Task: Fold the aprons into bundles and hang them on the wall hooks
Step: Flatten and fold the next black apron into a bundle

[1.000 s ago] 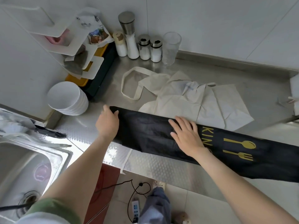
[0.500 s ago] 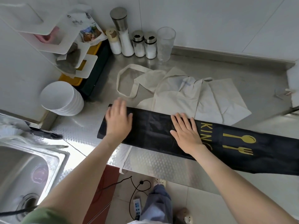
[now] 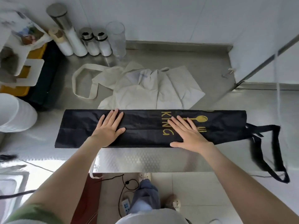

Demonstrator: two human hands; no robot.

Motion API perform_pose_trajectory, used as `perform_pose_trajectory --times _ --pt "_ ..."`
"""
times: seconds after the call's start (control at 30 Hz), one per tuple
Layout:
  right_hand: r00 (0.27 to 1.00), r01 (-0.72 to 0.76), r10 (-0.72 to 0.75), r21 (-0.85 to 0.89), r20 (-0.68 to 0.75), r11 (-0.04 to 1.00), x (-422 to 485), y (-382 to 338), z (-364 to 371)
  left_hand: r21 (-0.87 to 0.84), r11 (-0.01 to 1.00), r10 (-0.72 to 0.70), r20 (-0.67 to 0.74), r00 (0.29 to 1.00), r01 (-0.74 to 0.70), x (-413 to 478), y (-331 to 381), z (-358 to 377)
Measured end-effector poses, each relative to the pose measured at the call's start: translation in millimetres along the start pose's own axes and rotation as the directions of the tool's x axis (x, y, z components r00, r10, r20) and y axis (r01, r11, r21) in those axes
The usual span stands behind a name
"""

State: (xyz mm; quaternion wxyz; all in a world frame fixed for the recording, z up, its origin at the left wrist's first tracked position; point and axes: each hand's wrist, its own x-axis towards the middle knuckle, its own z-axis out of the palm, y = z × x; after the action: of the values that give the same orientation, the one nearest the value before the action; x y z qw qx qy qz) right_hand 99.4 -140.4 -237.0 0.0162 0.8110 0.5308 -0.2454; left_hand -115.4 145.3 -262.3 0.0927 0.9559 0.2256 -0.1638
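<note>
Counter [image 3: 145, 160]: a steel worktop ran along the white wall and carried everything below.
Black apron [image 3: 142, 128]: it lay folded into a long narrow band across the counter's front half, parallel to the edge, with gold "KING" lettering and a spoon-and-fork print facing up.
Cream apron [image 3: 145, 91]: it lay crumpled just behind the black apron, touching its far edge, with its neck loop [image 3: 80, 81] spread out to the left.
Bowls [image 3: 14, 113]: a white stack stood at the left, apart from the band's left end.
Black straps [image 3: 275, 151]: they trailed from the band's right end and hung over the counter edge.
Left hand [image 3: 108, 128]: it lay flat, palm down, on the band left of the lettering, fingers straight and slightly spread, grasping nothing.
Right hand [image 3: 187, 131]: it lay flat on the print, fingers straight, thumb out toward the near edge, partly covering the fork, also grasping nothing.
Glass [image 3: 116, 39]: an empty clear tumbler stood by the back wall.
Shakers [image 3: 97, 42]: two steel-capped jars stood just left of the glass.
</note>
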Motion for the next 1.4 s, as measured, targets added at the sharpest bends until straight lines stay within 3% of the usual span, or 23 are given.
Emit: perform_pose_trajectory --times 0.1,0.17,0.23,0.33,0.43,0.5,0.6,0.67,0.77,0.83,0.93,1.03,1.2,1.33,1.4 --pt "0.974 -0.227 0.227 0.080 0.017 0.970 -43 42 2 -0.022 0.999 -0.038 0.051 0.998 0.039 0 2 -7" --pt "0.943 -0.332 0.330 0.093 0.034 0.939 -65 61 4 -0.135 0.990 -0.040 -0.061 0.997 0.032 0 11 -12" --pt "0.941 -0.338 0.335 0.138 0.044 0.931 -74 66 6 -0.239 0.971 -0.023 -0.227 0.974 -0.032 0 26 -19" --pt "0.943 -0.321 0.333 0.210 -0.022 0.923 -71 59 6 -0.213 0.945 0.173 -0.321 0.931 -0.249 9 77 -29" --pt "0.954 -0.263 0.280 0.148 -0.110 0.953 -62 42 7 -0.125 0.851 0.457 -0.301 0.837 -0.510 21 139 -30" --pt "0.975 -0.166 0.185 0.146 -0.125 0.975 -57 26 6 -0.054 0.781 0.602 -0.201 0.772 -0.623 27 176 -27" --pt "0.982 -0.103 0.135 0.223 -0.134 0.969 -56 15 2 0.031 0.780 0.624 0.038 0.780 -0.625 31 208 -11" --pt "0.964 -0.106 0.151 0.207 -0.218 0.973 -63 25 2 0.062 0.804 0.590 0.054 0.806 -0.592 35 212 0" --pt "0.867 -0.303 0.341 0.160 -0.363 0.940 -81 60 2 0.045 0.794 0.608 -0.031 0.793 -0.607 35 208 1" --pt "0.786 -0.480 0.494 0.135 -0.373 0.867 -94 85 -2 -0.007 0.779 0.627 -0.038 0.778 -0.628 39 206 -2" --pt "0.693 -0.603 0.599 0.131 -0.402 0.787 -105 114 -14 -0.224 0.823 0.531 -0.023 0.847 -0.522 43 216 -18" --pt "0.591 -0.687 0.718 0.236 -0.369 0.687 -106 135 -32 -0.498 0.828 0.324 0.052 0.945 -0.256 48 220 -36" --pt "0.449 -0.686 0.872 0.551 -0.195 0.476 -100 153 -66 -0.670 0.742 0.186 0.241 0.953 0.025 50 221 -57" --pt "0.411 -0.529 0.880 0.723 -0.240 0.445 -92 162 -88 -0.728 0.661 0.105 0.329 0.938 0.181 53 224 -64" --pt "0.412 -0.361 0.833 0.773 -0.370 0.521 -85 163 -101 -0.762 0.599 0.071 0.357 0.931 0.246 56 222 -63"
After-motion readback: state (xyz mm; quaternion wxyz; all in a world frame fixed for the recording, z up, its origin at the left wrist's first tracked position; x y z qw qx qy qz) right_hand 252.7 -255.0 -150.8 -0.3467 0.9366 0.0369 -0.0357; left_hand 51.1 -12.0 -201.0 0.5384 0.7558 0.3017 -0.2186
